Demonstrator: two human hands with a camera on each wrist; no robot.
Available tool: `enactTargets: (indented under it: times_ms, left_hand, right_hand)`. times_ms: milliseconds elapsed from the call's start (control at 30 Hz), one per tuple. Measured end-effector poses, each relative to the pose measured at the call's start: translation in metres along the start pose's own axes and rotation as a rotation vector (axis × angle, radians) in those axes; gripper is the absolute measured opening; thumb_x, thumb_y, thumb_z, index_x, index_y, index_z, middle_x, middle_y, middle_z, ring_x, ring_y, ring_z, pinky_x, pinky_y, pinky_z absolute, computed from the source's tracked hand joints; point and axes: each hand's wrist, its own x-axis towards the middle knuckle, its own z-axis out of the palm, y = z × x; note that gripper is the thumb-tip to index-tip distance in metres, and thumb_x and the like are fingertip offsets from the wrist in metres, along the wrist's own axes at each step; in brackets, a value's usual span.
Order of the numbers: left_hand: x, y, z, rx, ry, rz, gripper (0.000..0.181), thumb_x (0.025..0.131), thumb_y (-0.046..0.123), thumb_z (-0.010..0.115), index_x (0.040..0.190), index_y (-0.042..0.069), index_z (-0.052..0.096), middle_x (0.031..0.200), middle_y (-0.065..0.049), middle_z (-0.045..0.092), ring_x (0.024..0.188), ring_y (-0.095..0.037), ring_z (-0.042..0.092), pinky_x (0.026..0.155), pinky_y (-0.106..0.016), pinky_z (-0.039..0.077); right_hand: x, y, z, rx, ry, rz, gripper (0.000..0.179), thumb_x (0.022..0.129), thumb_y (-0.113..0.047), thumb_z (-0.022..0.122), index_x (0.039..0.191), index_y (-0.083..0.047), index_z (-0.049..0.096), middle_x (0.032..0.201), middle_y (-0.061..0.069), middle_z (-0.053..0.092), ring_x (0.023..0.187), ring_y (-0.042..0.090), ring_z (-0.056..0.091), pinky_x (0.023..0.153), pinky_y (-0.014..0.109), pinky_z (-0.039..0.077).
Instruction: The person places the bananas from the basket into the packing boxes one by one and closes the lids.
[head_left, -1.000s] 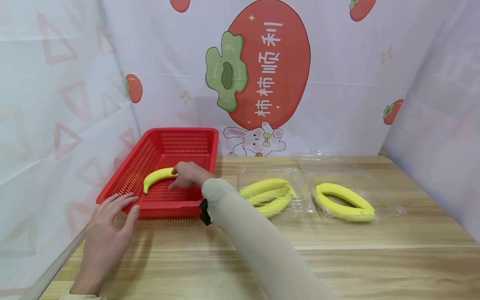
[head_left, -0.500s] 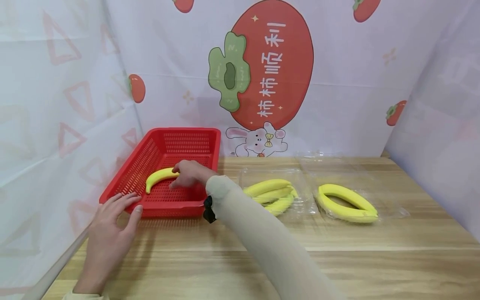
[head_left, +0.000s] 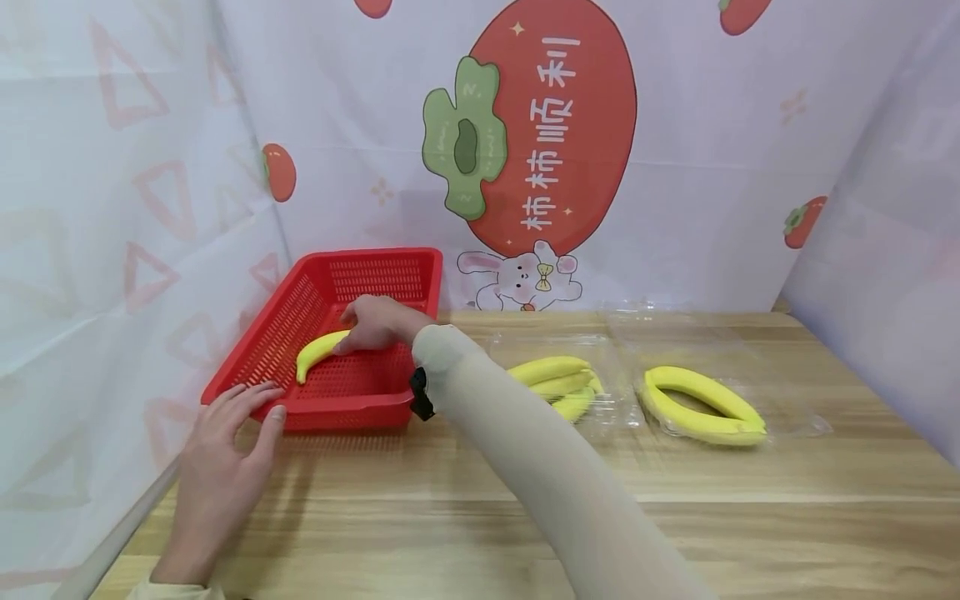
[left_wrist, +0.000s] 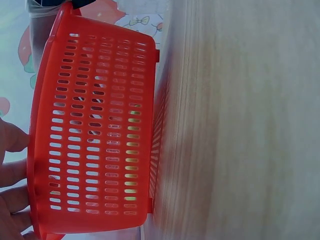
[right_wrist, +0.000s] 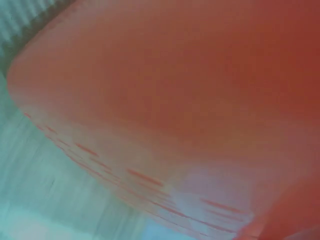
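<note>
A yellow banana (head_left: 318, 353) lies in the red plastic basket (head_left: 352, 410). My right hand (head_left: 378, 323) reaches over the basket's right side and pinches the banana's right end, which the hand partly hides. My left hand (head_left: 225, 467) rests its fingers on the basket's front left rim. In the left wrist view, the fingers (left_wrist: 12, 172) touch the rim, and a strip of yellow shows through the basket's slots. The right wrist view is blurred, filled mostly by the red basket (right_wrist: 150, 100); no banana can be told there.
Right of the basket, a clear plastic box (head_left: 618, 408) holds several bananas (head_left: 558, 383). Beside it, another clear box (head_left: 795, 417) holds two bananas (head_left: 705, 404) laid end to end in a ring. Printed cloth (head_left: 690, 225) walls the back and sides of the wooden table (head_left: 465, 533).
My right hand has moved slightly, and its thumb has come in against the banana, covering more of its right end. The left hand stays at the rim; the view has shifted a little.
</note>
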Motion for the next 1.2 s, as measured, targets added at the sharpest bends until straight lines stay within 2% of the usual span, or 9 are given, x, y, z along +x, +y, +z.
enactTargets:
  times_ms: [167,400,733,900,1067,1200]
  left_hand:
    - [0.001,0.002,0.000,0.009,0.000,0.012,0.037,0.105,0.027,0.066,0.137,0.009,0.070,0.146,-0.020,0.065,0.148,-0.043,0.045,0.122,-0.074,0.033]
    - [0.002,0.005,0.002,0.016,-0.014,0.020,0.040,0.105,0.029,0.066,0.138,0.008,0.069,0.148,-0.019,0.064,0.149,-0.043,0.044,0.122,-0.075,0.032]
    - [0.001,0.004,0.003,0.029,-0.018,0.002,0.040,0.105,0.030,0.066,0.138,0.009,0.069,0.148,-0.019,0.064,0.149,-0.043,0.043,0.122,-0.075,0.031]
    - [0.001,0.003,0.002,0.022,-0.013,0.010,0.038,0.105,0.029,0.066,0.137,0.008,0.070,0.147,-0.019,0.065,0.149,-0.043,0.044,0.123,-0.074,0.031]
    - [0.001,0.003,0.002,0.021,-0.012,0.014,0.038,0.105,0.029,0.066,0.136,0.008,0.071,0.147,-0.019,0.065,0.148,-0.044,0.044,0.122,-0.075,0.031]
    - [0.001,0.004,0.001,0.027,-0.015,0.013,0.038,0.105,0.030,0.065,0.136,0.009,0.070,0.147,-0.019,0.064,0.148,-0.044,0.044,0.122,-0.075,0.031]
  right_hand:
    - [0.000,0.004,0.000,0.000,-0.006,-0.009,0.065,0.098,-0.043,0.074,0.157,-0.025,0.053,0.154,-0.005,0.060,0.130,0.012,0.057,0.116,0.030,0.051]
    - [0.004,0.011,0.009,0.014,-0.004,-0.021,0.069,0.098,-0.042,0.075,0.159,-0.023,0.050,0.150,-0.004,0.060,0.121,0.013,0.056,0.108,0.027,0.054]
    - [0.011,0.013,0.018,0.020,-0.079,0.000,0.075,0.098,-0.043,0.074,0.164,-0.026,0.042,0.165,-0.005,0.048,0.145,0.014,0.049,0.124,0.034,0.044]
    - [0.009,0.020,0.018,-0.032,-0.124,-0.026,0.071,0.102,-0.043,0.069,0.164,-0.023,0.042,0.168,-0.002,0.045,0.154,0.016,0.042,0.128,0.034,0.040]
    - [0.007,0.020,0.017,-0.031,-0.106,0.000,0.065,0.100,-0.042,0.072,0.158,-0.021,0.051,0.156,-0.003,0.057,0.138,0.015,0.053,0.121,0.033,0.047]
    - [0.005,0.019,0.017,-0.018,-0.129,0.040,0.063,0.098,-0.040,0.075,0.155,-0.025,0.056,0.147,-0.004,0.060,0.126,0.015,0.052,0.117,0.033,0.049]
